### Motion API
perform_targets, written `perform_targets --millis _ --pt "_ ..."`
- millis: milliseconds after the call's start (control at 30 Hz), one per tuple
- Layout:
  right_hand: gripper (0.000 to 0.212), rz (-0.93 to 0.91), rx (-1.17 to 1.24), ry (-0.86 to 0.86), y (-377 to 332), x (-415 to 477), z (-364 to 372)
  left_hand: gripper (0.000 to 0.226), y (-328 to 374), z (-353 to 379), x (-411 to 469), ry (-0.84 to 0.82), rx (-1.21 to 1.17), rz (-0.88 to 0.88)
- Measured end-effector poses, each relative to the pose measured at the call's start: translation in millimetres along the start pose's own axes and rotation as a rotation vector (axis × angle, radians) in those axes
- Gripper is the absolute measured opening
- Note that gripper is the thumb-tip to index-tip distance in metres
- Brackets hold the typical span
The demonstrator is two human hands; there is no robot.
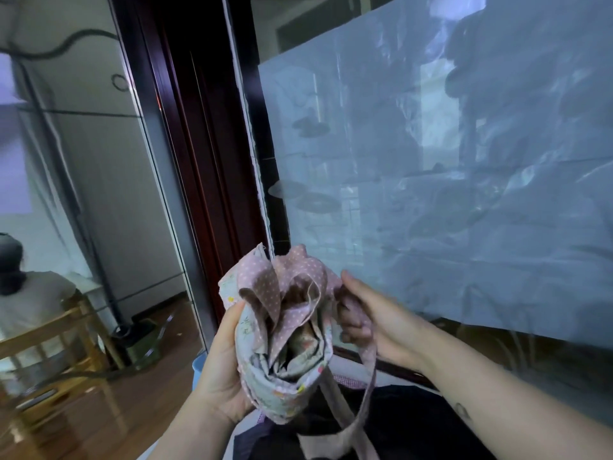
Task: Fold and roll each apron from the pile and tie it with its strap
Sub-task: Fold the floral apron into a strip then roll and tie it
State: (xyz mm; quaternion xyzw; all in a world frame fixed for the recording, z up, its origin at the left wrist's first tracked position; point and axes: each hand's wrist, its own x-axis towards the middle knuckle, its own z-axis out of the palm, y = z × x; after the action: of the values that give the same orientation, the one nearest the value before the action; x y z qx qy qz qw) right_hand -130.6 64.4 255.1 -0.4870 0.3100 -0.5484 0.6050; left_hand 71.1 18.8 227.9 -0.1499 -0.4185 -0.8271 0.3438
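Observation:
A rolled apron (285, 336), pink with white dots outside and pale floral inside, is held upright in the lower middle of the head view, its open end facing me. My left hand (222, 370) wraps around the roll from the left. My right hand (368, 320) pinches the apron's pink strap (371, 363) at the roll's right side. The strap hangs down in a loop below my right hand. More dark and pink cloth (345, 380) lies beneath the roll, partly hidden.
A dark red door frame (199, 144) stands straight ahead, with a glass pane covered by pale sheeting (431, 177) to the right. At the left a person sits by a wooden chair (66, 330). The wooden floor (99, 410) lies at the lower left.

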Motion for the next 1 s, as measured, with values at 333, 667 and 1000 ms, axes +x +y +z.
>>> perform_targets --millis 333,667,1000 --pt "0.059 -0.196 -0.054 -0.007 18 -5 23 0.062 -25 39 31 0.627 0.005 0.031" --pt "0.066 -0.451 -0.187 0.191 -3 -9 19 0.064 -40 60 71 0.592 0.517 0.319" --pt "0.07 -0.294 0.167 0.139 -55 -16 -8 0.038 38 43 62 0.722 1.436 0.322"
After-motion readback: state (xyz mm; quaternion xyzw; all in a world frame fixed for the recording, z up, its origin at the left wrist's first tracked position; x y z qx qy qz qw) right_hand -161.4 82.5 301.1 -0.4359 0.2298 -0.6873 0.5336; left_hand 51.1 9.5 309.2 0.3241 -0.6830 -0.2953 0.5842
